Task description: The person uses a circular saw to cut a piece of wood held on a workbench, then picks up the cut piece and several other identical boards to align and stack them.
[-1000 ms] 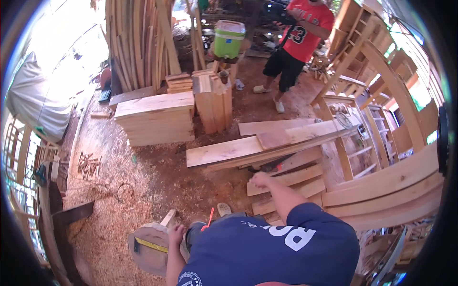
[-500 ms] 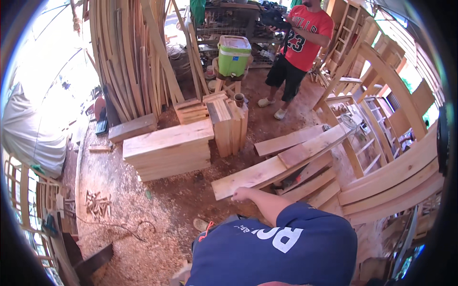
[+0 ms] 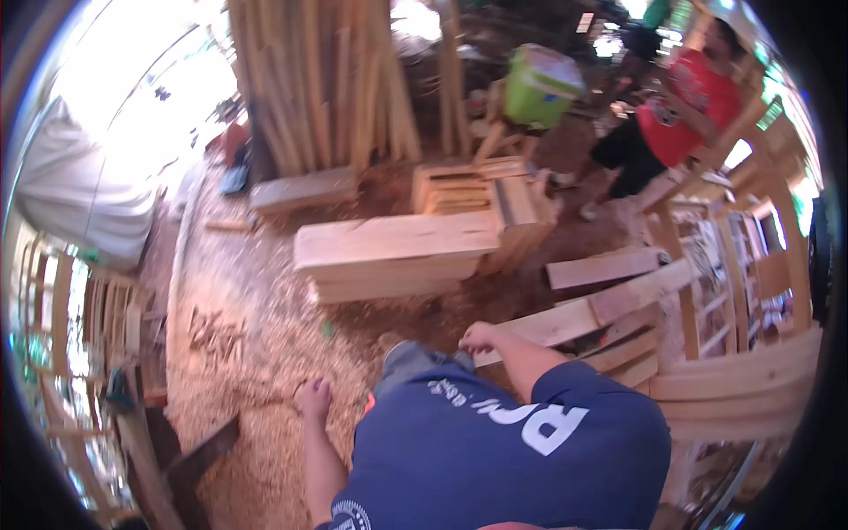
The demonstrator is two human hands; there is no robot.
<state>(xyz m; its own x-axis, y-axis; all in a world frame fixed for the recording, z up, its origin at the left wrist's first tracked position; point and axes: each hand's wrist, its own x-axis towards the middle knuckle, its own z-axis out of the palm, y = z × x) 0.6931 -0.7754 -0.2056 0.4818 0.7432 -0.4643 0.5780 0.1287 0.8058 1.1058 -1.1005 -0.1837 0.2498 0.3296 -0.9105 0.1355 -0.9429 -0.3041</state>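
My right hand is closed at the near end of a long pale wooden plank; blur hides the exact hold of the fingers. This plank slants away to the right, over other boards. My left hand hangs to the left of my body, above the sawdust-covered floor. Its fingers are curled, and nothing shows in them. Ahead stands a neat stack of thick planks, and a second wood stack adjoins its right end.
Tall boards lean at the back, beside a green cooler on a stool. A person in a red shirt stands at the far right. Wood scraps lie on the left floor; wooden frames crowd the right side.
The view has swung left, so the scene sits further right. My left hand has come into view. My right hand has shifted leftward along the plank's near end. The person now leans in the tilted view.
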